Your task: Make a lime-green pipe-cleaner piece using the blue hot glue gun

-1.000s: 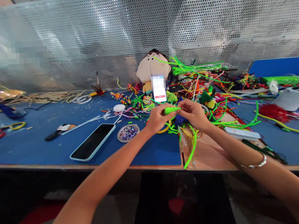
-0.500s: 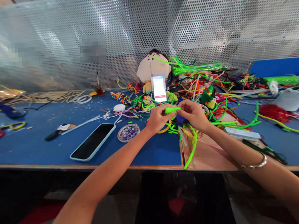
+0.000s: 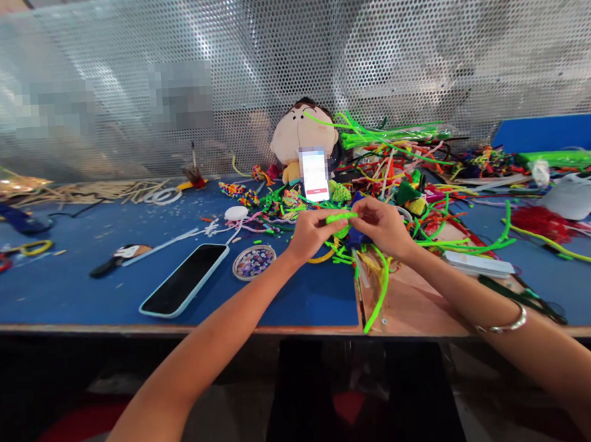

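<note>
The lime-green knotted piece (image 3: pixel 339 217) has turned slightly, its upper edge now flatter; left hand (image 3: pixel 307 236) pinches its body, right hand (image 3: pixel 382 228) its tip, above the bench (image 3: pixel 310 303), suggesting fine adjustment

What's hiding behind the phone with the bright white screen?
Behind the phone is a plush doll. Its big head and a bit of yellow body show. The phone covers the middle of its body, so that part can't be seen.

I can read no text, brand or number; marks on lit phone screen (image 3: pixel 315 174) before plush doll (image 3: pixel 300 135) too small.
</note>
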`<state>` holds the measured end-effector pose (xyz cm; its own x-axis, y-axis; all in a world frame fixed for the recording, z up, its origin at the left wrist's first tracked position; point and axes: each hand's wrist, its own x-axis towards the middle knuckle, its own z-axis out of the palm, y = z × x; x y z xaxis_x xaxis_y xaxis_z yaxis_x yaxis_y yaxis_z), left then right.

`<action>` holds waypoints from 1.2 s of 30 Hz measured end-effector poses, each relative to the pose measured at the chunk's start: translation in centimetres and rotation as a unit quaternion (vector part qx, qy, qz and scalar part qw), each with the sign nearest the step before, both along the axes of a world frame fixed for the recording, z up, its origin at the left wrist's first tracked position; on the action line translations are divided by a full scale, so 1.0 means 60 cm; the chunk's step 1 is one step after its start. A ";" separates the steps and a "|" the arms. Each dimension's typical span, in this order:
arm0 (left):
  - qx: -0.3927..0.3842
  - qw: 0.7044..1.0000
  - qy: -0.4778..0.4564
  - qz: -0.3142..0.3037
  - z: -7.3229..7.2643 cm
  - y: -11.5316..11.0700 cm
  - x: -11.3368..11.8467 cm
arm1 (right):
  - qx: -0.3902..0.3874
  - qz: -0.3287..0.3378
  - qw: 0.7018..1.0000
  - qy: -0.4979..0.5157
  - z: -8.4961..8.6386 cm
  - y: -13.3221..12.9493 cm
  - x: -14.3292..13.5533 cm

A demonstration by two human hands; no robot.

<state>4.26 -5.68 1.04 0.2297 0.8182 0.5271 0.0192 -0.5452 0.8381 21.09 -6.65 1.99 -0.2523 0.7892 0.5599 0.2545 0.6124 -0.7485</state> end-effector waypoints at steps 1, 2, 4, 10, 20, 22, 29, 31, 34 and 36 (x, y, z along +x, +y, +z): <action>-0.003 1.000 0.000 -0.001 0.000 0.000 0.000 | 0.001 -0.003 1.000 -0.002 0.000 0.000 0.000; -0.003 1.000 0.001 0.000 0.000 0.000 -0.001 | 0.002 -0.004 1.000 -0.004 0.000 -0.001 0.000; -0.001 1.000 0.003 0.003 -0.001 0.000 -0.002 | 0.003 -0.007 1.000 -0.007 0.001 -0.002 0.000; 0.011 1.000 0.016 -0.008 -0.002 0.001 -0.003 | 0.004 -0.012 1.000 -0.011 0.000 0.000 0.002; 0.004 0.999 0.047 -0.021 -0.004 0.008 -0.005 | 0.000 -0.020 1.000 -0.007 0.001 0.002 0.006; -0.004 0.998 0.048 -0.030 -0.005 0.008 -0.006 | -0.002 -0.022 1.000 -0.006 0.002 0.002 0.006; 0.016 0.998 0.060 -0.019 -0.003 0.007 -0.006 | -0.007 -0.020 1.000 -0.001 0.006 0.000 0.006; 0.025 0.997 0.069 -0.008 -0.002 0.006 -0.006 | -0.008 -0.018 1.000 0.001 0.006 0.000 0.006; 0.037 0.996 0.081 0.002 -0.002 0.005 -0.007 | -0.009 -0.016 1.000 0.002 0.007 -0.001 0.005; 0.046 0.995 0.086 0.002 -0.002 0.006 -0.007 | -0.010 -0.018 1.000 0.001 0.007 -0.001 0.005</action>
<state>3.82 -5.34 0.92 0.3192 0.7700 0.5525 0.1604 -0.6185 0.7693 21.40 -6.72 2.41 -0.2224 0.8086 0.5447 0.2743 0.5880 -0.7609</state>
